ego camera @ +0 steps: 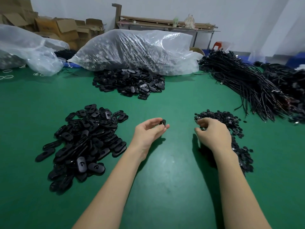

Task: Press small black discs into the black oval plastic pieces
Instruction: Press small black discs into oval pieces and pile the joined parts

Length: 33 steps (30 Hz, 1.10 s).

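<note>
The left hand (pixel 149 129) pinches one light, stiff oval plastic piece (pixel 162 122) by its edges, while the right hand (pixel 212 132), fingers curled, picks at tiny, slippery-looking discs (pixel 219 117).

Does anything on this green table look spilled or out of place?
Mostly it is working clutter. A few small black discs lie stray on the green table, apart from the disc pile under the right hand. White rubber bands lie loose at the far left. The left hand holds one oval piece. Nothing looks broken.
</note>
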{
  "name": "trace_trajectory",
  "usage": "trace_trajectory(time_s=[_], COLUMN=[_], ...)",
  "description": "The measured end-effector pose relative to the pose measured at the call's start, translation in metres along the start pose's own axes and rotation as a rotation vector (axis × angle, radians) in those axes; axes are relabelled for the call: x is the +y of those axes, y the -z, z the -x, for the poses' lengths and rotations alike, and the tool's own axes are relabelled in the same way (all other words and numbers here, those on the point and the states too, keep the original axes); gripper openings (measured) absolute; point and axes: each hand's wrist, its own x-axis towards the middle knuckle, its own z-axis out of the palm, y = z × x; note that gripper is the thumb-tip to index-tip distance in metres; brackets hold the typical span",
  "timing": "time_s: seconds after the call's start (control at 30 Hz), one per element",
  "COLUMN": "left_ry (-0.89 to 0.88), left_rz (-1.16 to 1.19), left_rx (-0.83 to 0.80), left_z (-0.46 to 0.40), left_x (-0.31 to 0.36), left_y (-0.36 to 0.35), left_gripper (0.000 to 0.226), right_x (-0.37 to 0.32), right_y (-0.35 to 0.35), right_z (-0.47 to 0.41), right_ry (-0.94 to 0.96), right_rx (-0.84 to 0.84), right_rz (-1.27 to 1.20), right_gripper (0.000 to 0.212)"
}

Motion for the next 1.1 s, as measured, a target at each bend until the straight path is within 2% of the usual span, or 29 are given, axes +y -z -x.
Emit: trace_trajectory(time_s=[0.13,0.23,0.43,0.63,0.7,0.8,0.9,0.97,1.03,1.1], left_ry=[-0.062,-0.079,-0.099,-0.088,-0.087,-0.103,-0.152,-0.174,-0.178,-0.181], left_rz=[-0.033,-0.035,-0.013,-0.025,-0.069,-0.165,-0.277,-0.280,-0.273,-0.269], left_rx=[-0.043,-0.057,-0.062,-0.090,-0.107,-0.130,-0.138,-0.124,-0.109,-0.107], left_z=[0.001,0.000,0.001,-0.001,-0.001,0.000,0.002,0.004,0.005,0.006], left_x=[-0.001,-0.004,-0.007,-0.009,-0.009,-0.008,-0.007,-0.008,-0.009,-0.009], left_y=[0.000,0.001,0.003,0.006,0.006,0.006,0.005,0.004,0.005,0.006], left_gripper=[0.030,0.032,0.034,0.033,0.036,0.043,0.045,0.042,0.032,0.025], right_x=[0.004,0.001,0.006,0.007,0.006,-0.002,-0.023,-0.034,-0.041,-0.044], right_y=[-0.002,-0.005,-0.006,-0.006,-0.006,-0.007,-0.009,-0.011,-0.012,-0.012], right_z=[0.002,0.006,0.009,0.007,0.006,0.007,0.019,0.027,0.032,0.035], right_ry=[-0.117,-0.130,-0.140,-0.033,0.007,-0.062,-0.157,-0.164,-0.155,-0.173], right_rx=[-0.021,0.033,0.135,0.295,0.297,0.149,-0.131,-0.297,-0.396,-0.409], right_rz=[0.000,-0.114,-0.156,-0.304,-0.359,-0.585,-1.099,-1.326,-1.385,-1.390], right_gripper=[0.026,0.020,0.019,0.012,0.008,0.008,0.014,0.013,0.012,0.010])
